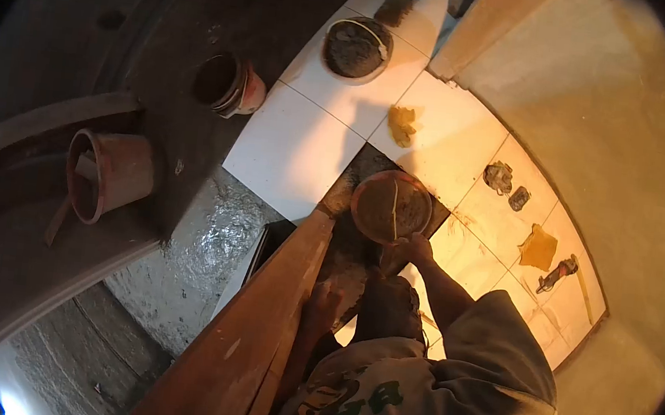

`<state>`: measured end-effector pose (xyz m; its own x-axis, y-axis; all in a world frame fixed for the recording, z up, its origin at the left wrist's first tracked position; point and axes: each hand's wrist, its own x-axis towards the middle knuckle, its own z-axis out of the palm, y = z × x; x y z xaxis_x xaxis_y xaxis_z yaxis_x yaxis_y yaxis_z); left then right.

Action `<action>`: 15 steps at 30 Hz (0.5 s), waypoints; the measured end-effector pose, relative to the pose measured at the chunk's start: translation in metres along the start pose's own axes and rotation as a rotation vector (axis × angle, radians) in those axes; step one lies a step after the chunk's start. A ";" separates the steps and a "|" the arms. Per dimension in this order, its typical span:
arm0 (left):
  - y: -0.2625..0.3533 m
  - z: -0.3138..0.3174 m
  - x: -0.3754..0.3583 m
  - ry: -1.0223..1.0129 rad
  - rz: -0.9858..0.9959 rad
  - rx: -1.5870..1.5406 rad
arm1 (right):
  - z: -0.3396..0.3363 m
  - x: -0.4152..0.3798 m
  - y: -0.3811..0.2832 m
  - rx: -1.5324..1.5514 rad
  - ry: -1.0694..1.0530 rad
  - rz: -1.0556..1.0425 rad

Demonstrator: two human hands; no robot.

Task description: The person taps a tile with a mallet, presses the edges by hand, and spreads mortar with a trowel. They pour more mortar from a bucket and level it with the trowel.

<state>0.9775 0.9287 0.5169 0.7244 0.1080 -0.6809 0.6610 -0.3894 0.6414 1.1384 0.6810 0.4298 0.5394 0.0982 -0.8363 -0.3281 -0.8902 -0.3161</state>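
Observation:
A round bucket (pixel 375 205) with grey-brown material inside stands in the dark untiled gap in front of me. Its thin pale handle (pixel 395 202) lies across the opening. At the near rim, my right hand (pixel 411 251) has its fingers closed on the bucket's edge, by the end of the handle. My left hand (pixel 324 302) is low beside the wooden post, in shadow; its fingers are too dark to make out. White floor tiles (pixel 294 151) border the gap on its far side.
The wooden post (pixel 246 332) rises close on my left. Another bucket of dark mortar (pixel 357 50) stands on the far tiles. Two more buckets, one upright (pixel 252 90) and one tipped (pixel 121 173), are at left. A power tool (pixel 559 273) and yellowish scrap (pixel 538 247) lie at right by the wall.

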 end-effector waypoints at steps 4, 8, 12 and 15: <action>0.013 -0.004 -0.004 0.053 0.240 0.274 | 0.041 0.031 0.022 0.297 0.104 0.284; 0.046 -0.013 -0.010 0.017 0.023 0.166 | 0.058 0.048 0.015 0.453 0.297 0.163; 0.002 -0.002 -0.007 0.071 0.279 0.383 | 0.108 0.126 0.041 0.774 0.272 0.041; 0.004 -0.004 -0.012 -0.010 0.180 0.255 | 0.094 0.130 0.014 1.130 0.103 0.064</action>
<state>0.9722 0.9299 0.5289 0.8227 0.0076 -0.5684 0.4506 -0.6185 0.6438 1.1310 0.7229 0.2741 0.5405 -0.0164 -0.8412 -0.8408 0.0243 -0.5408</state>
